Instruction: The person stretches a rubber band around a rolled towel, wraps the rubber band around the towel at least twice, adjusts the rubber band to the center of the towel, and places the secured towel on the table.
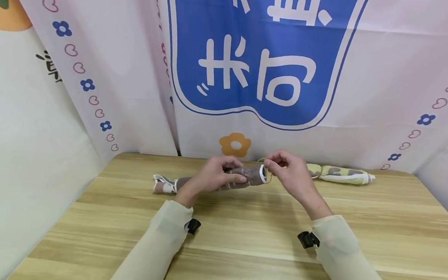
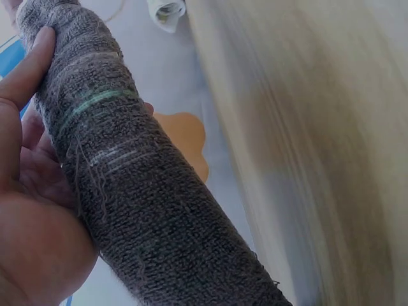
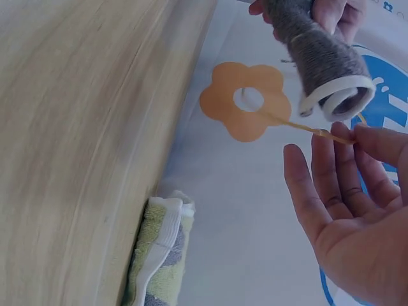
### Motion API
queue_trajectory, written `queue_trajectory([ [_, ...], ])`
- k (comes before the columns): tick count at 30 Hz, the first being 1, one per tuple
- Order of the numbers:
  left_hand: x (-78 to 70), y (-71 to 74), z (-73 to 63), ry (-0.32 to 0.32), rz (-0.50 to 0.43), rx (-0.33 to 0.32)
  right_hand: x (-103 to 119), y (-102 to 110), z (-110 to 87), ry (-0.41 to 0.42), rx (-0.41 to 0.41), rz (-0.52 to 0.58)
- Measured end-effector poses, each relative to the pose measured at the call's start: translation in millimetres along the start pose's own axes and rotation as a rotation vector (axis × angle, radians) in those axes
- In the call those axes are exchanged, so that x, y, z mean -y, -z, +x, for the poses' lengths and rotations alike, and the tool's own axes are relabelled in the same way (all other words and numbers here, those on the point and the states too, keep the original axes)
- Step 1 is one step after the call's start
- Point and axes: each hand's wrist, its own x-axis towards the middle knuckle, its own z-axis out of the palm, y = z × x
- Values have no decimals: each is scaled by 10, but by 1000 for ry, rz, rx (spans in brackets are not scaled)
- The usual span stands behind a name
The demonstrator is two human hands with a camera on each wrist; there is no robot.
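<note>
Left hand (image 1: 214,174) round crosswise towel roll (image 1: 252,175)

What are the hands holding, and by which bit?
The left hand grips the rolled grey-brown towel around its body, toward the end nearer the right hand. The right hand pinches one side of a thin yellowish band.

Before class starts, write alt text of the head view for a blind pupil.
A left hand holds a rolled brown cloth over a wooden table; the right hand pinches a thin band at its white-rimmed end. Beyond the right hand, a patterned yellow roll lies on the table.
</note>
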Motion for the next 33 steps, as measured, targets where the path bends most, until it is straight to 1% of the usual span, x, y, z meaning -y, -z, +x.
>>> queue_trajectory([
  [6, -22, -78, 27, -1, 64, -23, 35, -25, -17, 40, 5, -45],
  [13, -55, -133, 27, -45, 154, -32, 68, -71, -32, 85, 21, -81],
  [18, -63, -158, 17, -57, 185, -36, 92, -93, -49, 93, 32, -105],
  [20, -74, -168, 14, -59, 196, -36, 101, -97, -53, 90, 28, -119],
  [23, -93, -179, 9, -62, 213, -39, 107, -94, -54, 73, -12, -157],
  [25, -101, -187, 11, -64, 222, -42, 112, -90, -56, 43, -39, -170],
  [27, -103, -194, 13, -64, 231, -43, 117, -85, -58, 5, -52, -158],
  [30, -105, -203, 18, -60, 229, -44, 131, -86, -63, -34, -30, -103],
  [33, -115, -207, 18, -58, 222, -44, 152, -97, -68, -23, -3, -76],
])
